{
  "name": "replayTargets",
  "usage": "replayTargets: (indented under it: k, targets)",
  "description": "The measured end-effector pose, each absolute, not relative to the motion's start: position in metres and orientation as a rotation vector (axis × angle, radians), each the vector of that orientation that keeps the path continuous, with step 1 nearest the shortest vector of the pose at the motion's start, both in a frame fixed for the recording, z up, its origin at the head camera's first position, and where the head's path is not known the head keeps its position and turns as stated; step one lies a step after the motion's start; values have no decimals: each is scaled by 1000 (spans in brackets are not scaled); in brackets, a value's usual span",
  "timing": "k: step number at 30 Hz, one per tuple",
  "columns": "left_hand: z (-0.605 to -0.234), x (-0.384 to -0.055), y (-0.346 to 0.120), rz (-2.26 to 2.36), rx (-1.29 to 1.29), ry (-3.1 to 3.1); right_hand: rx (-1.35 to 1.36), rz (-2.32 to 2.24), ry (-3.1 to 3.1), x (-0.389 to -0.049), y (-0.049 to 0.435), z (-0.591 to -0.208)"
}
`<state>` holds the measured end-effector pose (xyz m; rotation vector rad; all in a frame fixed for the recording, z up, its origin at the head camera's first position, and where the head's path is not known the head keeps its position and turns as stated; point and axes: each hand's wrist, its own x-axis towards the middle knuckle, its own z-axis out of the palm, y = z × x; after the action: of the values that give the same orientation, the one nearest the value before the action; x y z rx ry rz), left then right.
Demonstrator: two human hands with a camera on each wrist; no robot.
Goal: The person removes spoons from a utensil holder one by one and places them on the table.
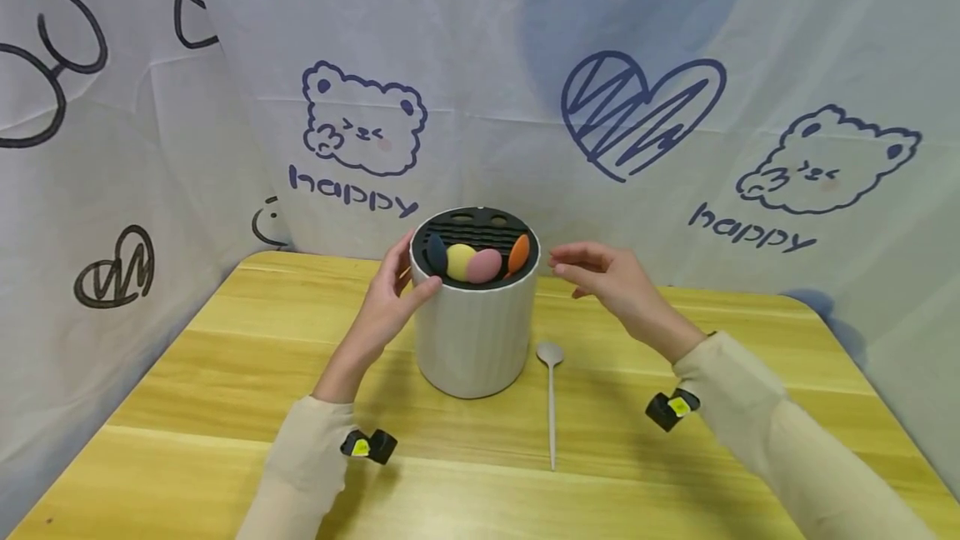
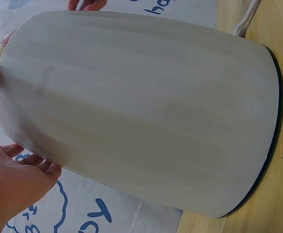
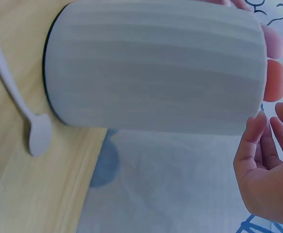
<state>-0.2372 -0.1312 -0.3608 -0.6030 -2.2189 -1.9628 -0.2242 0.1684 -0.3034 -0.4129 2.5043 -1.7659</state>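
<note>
A white ribbed cylindrical utensil holder [image 1: 474,340] with a black slotted top stands upright on the table. Out of its top poke several coloured rounded ends: dark blue [image 1: 437,255], yellow [image 1: 460,262], pink [image 1: 483,266] and orange [image 1: 518,255]. My left hand [image 1: 392,290] grips the holder's upper left side, thumb at the front rim and fingers round the side. Just right of the rim, near the orange end, hovers my right hand [image 1: 611,280], its fingers loosely bent with nothing seen between them. The right wrist view shows this hand [image 3: 268,170] beside the rim too.
A pale long-handled spoon [image 1: 551,390] lies on the wooden table [image 1: 465,473], right of the holder, its bowl toward the back. Behind the table hangs a white cloth [image 1: 480,40] printed with bears and hearts. Another cloth hangs along the left side.
</note>
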Motion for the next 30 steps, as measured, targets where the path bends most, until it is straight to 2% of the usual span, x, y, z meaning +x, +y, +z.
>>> replayTargets:
  k: [7,30]
  targets:
    - [-361,-237,-132,-1963,-600,-2214,-419,-1820,2442,-226,163,-291]
    - [-361,-237,-132,-1959,-608,-2226,-441,-1587,2445,-244,136,-258]
